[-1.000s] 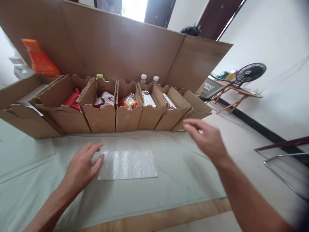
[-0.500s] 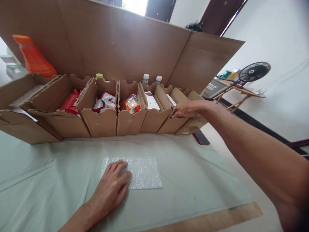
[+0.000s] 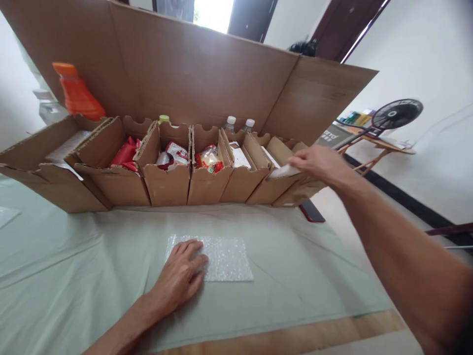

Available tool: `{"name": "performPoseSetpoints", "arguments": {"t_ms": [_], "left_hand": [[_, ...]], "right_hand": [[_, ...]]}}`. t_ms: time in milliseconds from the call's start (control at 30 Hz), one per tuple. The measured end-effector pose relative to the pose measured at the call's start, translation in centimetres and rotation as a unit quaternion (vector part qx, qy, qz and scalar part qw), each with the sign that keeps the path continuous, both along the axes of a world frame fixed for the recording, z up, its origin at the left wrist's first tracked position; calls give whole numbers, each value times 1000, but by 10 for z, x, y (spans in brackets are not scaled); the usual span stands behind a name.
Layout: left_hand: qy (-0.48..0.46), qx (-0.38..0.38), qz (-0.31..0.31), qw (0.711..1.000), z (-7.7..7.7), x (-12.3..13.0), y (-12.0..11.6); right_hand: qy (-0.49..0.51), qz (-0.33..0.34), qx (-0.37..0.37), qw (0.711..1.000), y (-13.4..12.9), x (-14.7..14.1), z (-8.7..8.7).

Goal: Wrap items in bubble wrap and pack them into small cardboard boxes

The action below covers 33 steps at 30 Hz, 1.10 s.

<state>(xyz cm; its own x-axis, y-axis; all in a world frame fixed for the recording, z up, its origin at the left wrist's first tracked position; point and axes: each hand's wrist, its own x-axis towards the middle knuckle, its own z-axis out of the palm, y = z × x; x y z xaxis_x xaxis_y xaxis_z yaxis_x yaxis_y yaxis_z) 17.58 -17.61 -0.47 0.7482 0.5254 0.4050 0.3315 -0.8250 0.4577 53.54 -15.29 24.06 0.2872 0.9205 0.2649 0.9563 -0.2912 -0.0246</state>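
Flat on the cloth, a rectangular bubble wrap piece (image 3: 229, 259) lies under the fingers of my left hand (image 3: 183, 276), which rests on its left part with fingers stretched out. At the right end of the row of cardboard bins, my right hand (image 3: 316, 161) pinches a whitish, soft-looking item (image 3: 283, 171) by its right end. The item sits at the top of a cardboard bin (image 3: 271, 190), its lower part hidden behind the front wall; its exact kind does not show. A white box (image 3: 240, 155) stands in a bin to the left.
Other bins hold red packets (image 3: 125, 154), a silver-and-red packet (image 3: 177, 154) and a red-and-clear food packet (image 3: 210, 159). A tall cardboard panel (image 3: 207, 74) rises behind. An orange bottle (image 3: 79, 96) stands back left. A dark phone-like object (image 3: 312, 211) lies at the right table edge.
My right hand has risen out of the bin and now grips the whitish item, which shows above the front wall. My left hand stays on the bubble wrap. The view has shifted slightly.
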Motion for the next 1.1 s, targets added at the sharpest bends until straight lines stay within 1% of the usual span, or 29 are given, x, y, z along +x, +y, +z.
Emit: {"name": "performPoseSetpoints", "arguments": {"t_ms": [67, 100, 133, 167, 200, 233, 267, 300, 333, 367, 400, 433, 467, 500, 533, 567, 600, 667, 700, 733, 767, 800, 867, 900, 933, 1000, 1033, 1067, 1100], "left_hand": [[-69, -26, 28, 997, 1, -1, 2], [-105, -56, 41, 992, 5, -2, 3], [-135, -102, 49, 984, 9, -3, 4], [-157, -168, 49, 972, 16, -4, 3], [-176, -251, 43, 951, 24, -4, 2], [-196, -346, 31, 917, 33, -5, -1], [-220, -441, 15, 870, 43, -4, -4], [-251, -526, -3, 813, 51, -4, -9], [-286, -593, -22, 752, 59, -3, -13], [-325, -639, -37, 696, 65, -1, -17], [-363, -667, -43, 650, 69, -1, -20], [-394, -683, -36, 614, 72, -1, -22], [-420, -690, -14, 589, 73, -1, -22], [-441, -691, 19, 572, 73, -3, -21], [-457, -688, 55, 561, 73, -6, -20], [-468, -682, 85, 555, 71, -9, -19], [-476, -676, 102, 553, 70, -11, -19], [-486, -666, 97, 557, 69, -13, -21], [-486, -667, 81, 560, 69, -11, -25], [-481, -669, 64, 563, 69, -9, -29], [-472, -674, 45, 567, 68, -6, -33], [-459, -680, 25, 572, 68, -4, -36], [-437, -680, -5, 588, 65, -5, -38], [-436, -669, -10, 602, 62, -10, -35], [-443, -647, -5, 621, 60, -18, -29], [-468, -571, 32, 674, 57, -41, -13], [-476, -519, 55, 708, 58, -54, -4], [-472, -461, 75, 748, 63, -65, 4], [-455, -398, 91, 791, 72, -74, 11]], "right_hand": [[-22, -47, 94, 994, -35, -14, 14], [-25, -46, 142, 988, -52, -25, 15], [-15, -15, 202, 979, -68, -38, 11], [-13, 31, 237, 971, -81, -53, 2], [-25, 83, 264, 961, -91, -68, -12], [-38, 131, 278, 951, -98, -84, -28], [-50, 171, 271, 946, -103, -101, -46], [-51, 206, 256, 943, -106, -117, -65], [-37, 240, 229, 943, -107, -133, -83], [-11, 277, 192, 941, -109, -148, -99], [17, 321, 150, 935, -111, -161, -112], [41, 374, 108, 920, -114, -172, -122], [60, 426, 73, 900, -118, -180, -128], [74, 473, 49, 877, -123, -185, -132], [86, 502, 42, 859, -127, -187, -133], [101, 508, 55, 854, -130, -187, -133], [123, 487, 82, 861, -132, -185, -131], [191, 383, 127, 895, -130, -178, -128], [236, 324, 125, 907, -126, -176, -128], [286, 276, 103, 912, -120, -175, -129], [337, 246, 72, 906, -113, -175, -130], [386, 230, 42, 892, -105, -176, -132], [452, 225, 17, 863, -92, -179, -134], [463, 225, 28, 857, -86, -180, -133], [456, 221, 49, 860, -83, -180, -130], [401, 211, 91, 887, -79, -178, -118], [362, 215, 103, 901, -79, -177, -109], [323, 232, 104, 912, -78, -177, -100], [288, 260, 96, 917, -78, -178, -91]]}}
